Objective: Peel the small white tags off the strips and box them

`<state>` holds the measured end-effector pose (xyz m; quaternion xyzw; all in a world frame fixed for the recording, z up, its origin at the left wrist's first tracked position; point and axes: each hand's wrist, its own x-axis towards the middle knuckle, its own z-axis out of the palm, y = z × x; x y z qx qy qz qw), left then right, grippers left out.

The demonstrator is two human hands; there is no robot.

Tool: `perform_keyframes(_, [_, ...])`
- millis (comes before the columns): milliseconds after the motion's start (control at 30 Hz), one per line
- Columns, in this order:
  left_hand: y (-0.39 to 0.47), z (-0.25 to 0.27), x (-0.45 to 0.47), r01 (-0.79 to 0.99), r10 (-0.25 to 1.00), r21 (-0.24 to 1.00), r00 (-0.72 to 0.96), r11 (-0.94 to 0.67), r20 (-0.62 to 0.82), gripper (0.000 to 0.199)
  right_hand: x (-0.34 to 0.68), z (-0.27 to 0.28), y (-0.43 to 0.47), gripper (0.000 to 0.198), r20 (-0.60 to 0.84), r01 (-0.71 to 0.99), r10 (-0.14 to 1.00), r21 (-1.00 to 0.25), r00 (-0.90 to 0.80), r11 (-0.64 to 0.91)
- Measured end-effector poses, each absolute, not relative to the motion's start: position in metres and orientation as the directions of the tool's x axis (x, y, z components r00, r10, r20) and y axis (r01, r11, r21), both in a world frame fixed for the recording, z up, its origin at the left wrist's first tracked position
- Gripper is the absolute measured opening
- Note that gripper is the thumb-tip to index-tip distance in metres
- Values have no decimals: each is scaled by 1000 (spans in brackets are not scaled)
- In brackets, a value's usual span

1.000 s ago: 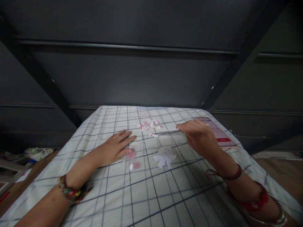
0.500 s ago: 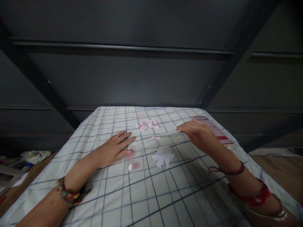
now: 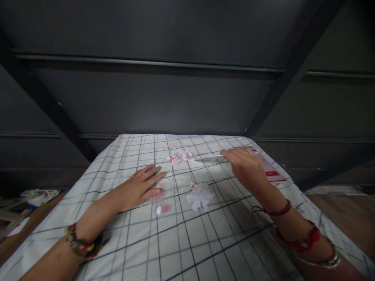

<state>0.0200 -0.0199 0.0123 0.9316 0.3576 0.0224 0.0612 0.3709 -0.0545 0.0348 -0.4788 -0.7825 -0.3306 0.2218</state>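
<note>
1. The right hand [image 3: 247, 166] pinches a thin white stick [image 3: 209, 157]; its tip is at the pink-marked paper bits [image 3: 181, 157], near the checked cloth's [image 3: 143, 242] far edge;
2. The left hand [image 3: 139, 190] lies flat, fingers spread, holding nothing;
3. White paper bits [image 3: 200, 197] lie between the hands; a phone [image 3: 270, 170] sits by the right edge.

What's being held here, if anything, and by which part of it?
The right grip holds a thin white tool by its right-hand end. The left grip lies flat, holding nothing visible.

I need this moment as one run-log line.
left hand: rests on checked cloth | right hand: holds slim white tool toward pink-marked scraps | nearby: mostly white scraps, phone
</note>
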Motion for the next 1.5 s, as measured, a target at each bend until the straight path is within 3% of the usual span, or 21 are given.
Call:
perform_keyframes(500, [-18, 9, 16, 659, 661, 81, 750, -748, 7, 61, 370, 44, -60, 35, 629, 881, 618, 320, -473, 348])
perform_keyframes(767, [-17, 9, 16, 656, 661, 95, 751, -748, 19, 62, 376, 45, -59, 35, 653, 886, 599, 366, -463, 285])
perform_keyframes(967, [-19, 12, 18, 677, 678, 83, 735, -731, -16, 65, 381, 47, -64, 34, 659, 909, 627, 309, -416, 278])
perform_keyframes(1233, [-16, 7, 15, 652, 656, 88, 754, -753, 22, 61, 381, 40, -58, 34, 671, 892, 590, 373, -449, 254])
perform_keyframes(1500, [-16, 8, 15, 665, 667, 90, 745, -742, 4, 63, 387, 49, -67, 29, 659, 895, 606, 329, -446, 300])
